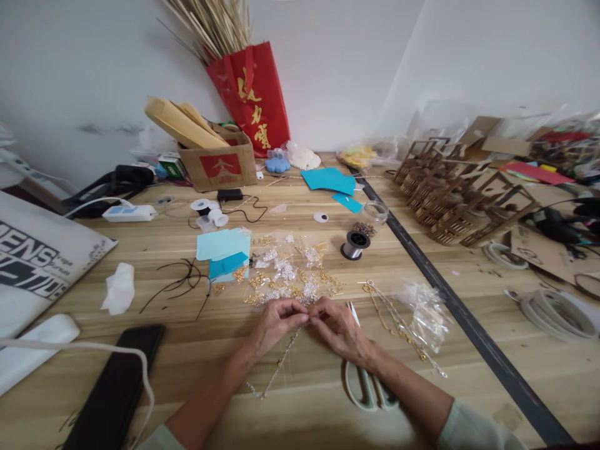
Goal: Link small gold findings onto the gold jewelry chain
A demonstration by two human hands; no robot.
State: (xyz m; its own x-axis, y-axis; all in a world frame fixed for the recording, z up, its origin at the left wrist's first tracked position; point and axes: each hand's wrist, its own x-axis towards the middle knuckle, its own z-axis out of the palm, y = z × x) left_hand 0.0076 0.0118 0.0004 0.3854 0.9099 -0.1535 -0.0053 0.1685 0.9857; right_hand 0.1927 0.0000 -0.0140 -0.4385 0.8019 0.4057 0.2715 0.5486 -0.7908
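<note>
My left hand [276,322] and my right hand [338,328] meet fingertip to fingertip over the wooden table [187,375], both pinched on the top end of a thin beaded chain [276,369]. The chain hangs from the pinch and trails back toward me across the wood. Just beyond my fingers lie several small clear bags of gold and silver beads [285,275]. A pair of pale green scissors [368,387] lies under my right wrist. Gold chains [394,319] rest beside a crumpled clear bag to the right.
A wire spool [355,244], blue paper sheets [224,249], black cord [180,282] and a tissue [119,287] lie mid-table. A black phone [117,387] sits near left. A cardboard box [219,164], red bag [253,94] and wooden lattice pieces [459,194] stand behind.
</note>
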